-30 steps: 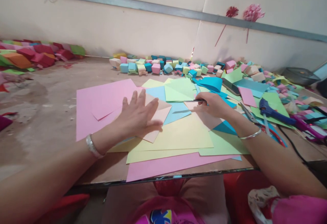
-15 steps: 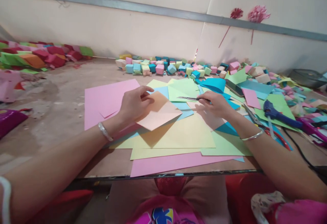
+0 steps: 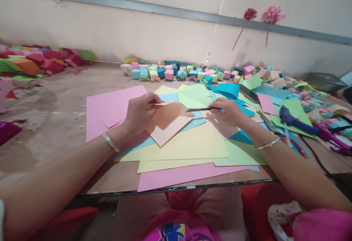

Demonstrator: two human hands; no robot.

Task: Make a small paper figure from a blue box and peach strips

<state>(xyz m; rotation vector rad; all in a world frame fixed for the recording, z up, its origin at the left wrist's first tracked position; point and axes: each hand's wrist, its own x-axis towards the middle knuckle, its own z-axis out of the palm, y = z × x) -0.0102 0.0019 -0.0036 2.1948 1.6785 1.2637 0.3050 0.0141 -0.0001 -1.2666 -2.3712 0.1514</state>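
Note:
My left hand (image 3: pixel 141 111) pinches the upper left edge of a peach paper piece (image 3: pixel 169 123), whose top bends up while a lower corner points toward me. Closed around the handle of a thin dark pointed tool (image 3: pixel 199 109) is my right hand (image 3: pixel 227 112). The tool's tip reaches left to the right corner of the peach paper; whether it touches cannot be made out. Beneath both hands lie overlapping sheets: yellow (image 3: pixel 192 142), pink (image 3: pixel 110 105), green (image 3: pixel 194 95) and blue.
Scissors with red handles (image 3: pixel 294 145) and a blue and purple glue gun (image 3: pixel 298 123) lie at the right. Small paper cubes (image 3: pixel 169 74) line the wall. A dark phone (image 3: pixel 249 93) rests among papers, and red and green pieces (image 3: pixel 52 59) are heaped at the far left.
My left hand has closed on the peach paper, which has turned and bent upward. The pointed tool in my right hand has moved left and slightly down, close to the paper's corner.

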